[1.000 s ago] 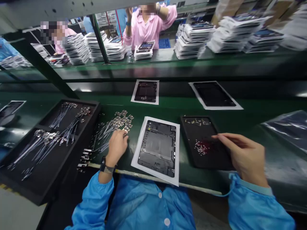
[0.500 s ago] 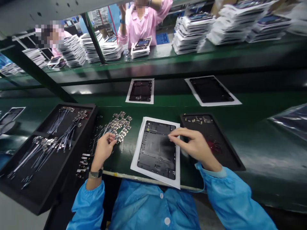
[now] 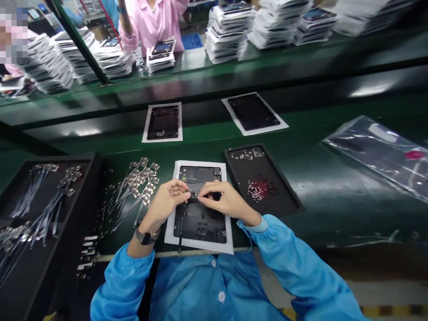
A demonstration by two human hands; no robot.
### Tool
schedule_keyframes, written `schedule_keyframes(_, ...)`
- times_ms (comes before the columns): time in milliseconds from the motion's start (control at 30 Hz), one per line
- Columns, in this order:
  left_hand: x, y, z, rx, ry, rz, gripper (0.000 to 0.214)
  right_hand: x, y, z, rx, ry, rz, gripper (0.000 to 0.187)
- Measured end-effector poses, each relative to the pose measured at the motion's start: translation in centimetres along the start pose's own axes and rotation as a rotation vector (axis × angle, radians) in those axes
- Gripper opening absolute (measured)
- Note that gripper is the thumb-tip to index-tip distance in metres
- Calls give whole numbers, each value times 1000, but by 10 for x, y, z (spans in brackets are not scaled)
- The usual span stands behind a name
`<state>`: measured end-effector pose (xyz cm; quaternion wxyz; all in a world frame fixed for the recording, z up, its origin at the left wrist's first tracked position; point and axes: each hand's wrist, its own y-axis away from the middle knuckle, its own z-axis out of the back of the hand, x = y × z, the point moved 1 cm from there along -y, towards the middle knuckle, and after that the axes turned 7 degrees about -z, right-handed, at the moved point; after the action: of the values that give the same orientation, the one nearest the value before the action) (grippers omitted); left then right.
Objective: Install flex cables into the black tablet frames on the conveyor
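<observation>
My left hand (image 3: 170,199) is closed in a pinch on a small circuit board (image 3: 192,193), held above a black tablet housing (image 3: 203,218). From the board a dark flat ribbon cable (image 3: 181,229) hangs down across the housing's left side. My right hand (image 3: 224,199) is also pinched, its fingertips at the board's right edge. Whether it grips the board or some tiny pale piece, I cannot tell. Under the housing lies a white sheet (image 3: 171,238). Left of my left hand is a pile of similar boards with cables (image 3: 142,178).
A black tray (image 3: 281,187) on the right holds small metal parts and red-and-black wired pieces (image 3: 261,189). On the left stands a black foam box (image 3: 83,178) with more cabled boards. Two housings (image 3: 163,122) lie behind; a clear plastic bag (image 3: 374,147) is far right. A co-worker in pink sits opposite.
My left hand has moved from the pile to above the housing, bringing a board with its cable. My right hand has come in beside it. The camera view has swung right.
</observation>
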<state>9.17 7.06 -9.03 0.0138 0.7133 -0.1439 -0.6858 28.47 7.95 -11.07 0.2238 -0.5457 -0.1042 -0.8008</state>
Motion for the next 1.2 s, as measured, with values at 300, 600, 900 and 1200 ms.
schedule_keyframes(300, 11, -15, -5, 44, -22, 60, 28, -11, -1, 6, -43, 161, -12, 7)
schedule_keyframes(600, 19, -19, -10, 12, -100, 93, 27, -11, 0, 6, 25, 342, -37, 10)
schedule_keyframes(900, 25, -21, -12, 2, -123, 96, 24, -14, 1, 6, 68, 507, 3, 11)
schedule_keyframes(1200, 28, -21, -12, 15, -155, 64, 19, -14, 0, 9, 78, 355, -166, 11)
